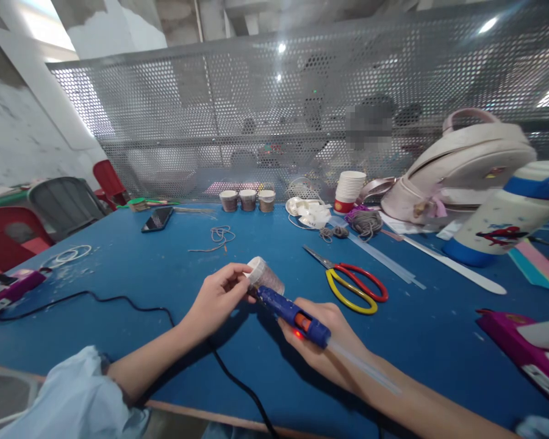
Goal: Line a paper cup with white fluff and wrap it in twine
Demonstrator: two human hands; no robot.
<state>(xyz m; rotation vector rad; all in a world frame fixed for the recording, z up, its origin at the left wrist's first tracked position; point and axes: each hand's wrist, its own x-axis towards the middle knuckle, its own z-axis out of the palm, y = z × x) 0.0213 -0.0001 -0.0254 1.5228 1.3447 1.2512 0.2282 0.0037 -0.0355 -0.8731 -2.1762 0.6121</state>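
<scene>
My left hand [219, 299] is closed around a small paper cup [265, 275], holding it on its side just above the blue table [165, 280]. My right hand [329, 335] grips a blue glue gun [293, 314] with a lit red light. Its nozzle touches the cup's side. A clear glue stick [361, 366] juts out of the gun's back along my right forearm. The gun's black cord [132, 305] runs left across the table.
Red and yellow scissors [354, 283] lie right of my hands. Three wrapped cups [247, 200], a phone [158, 218], string [219, 235], stacked paper cups [350, 190], a pale backpack [466, 164] and a bottle [503, 216] sit farther back. Purple glue guns [521, 350] lie at both edges. A perforated metal screen [256, 122] stands behind.
</scene>
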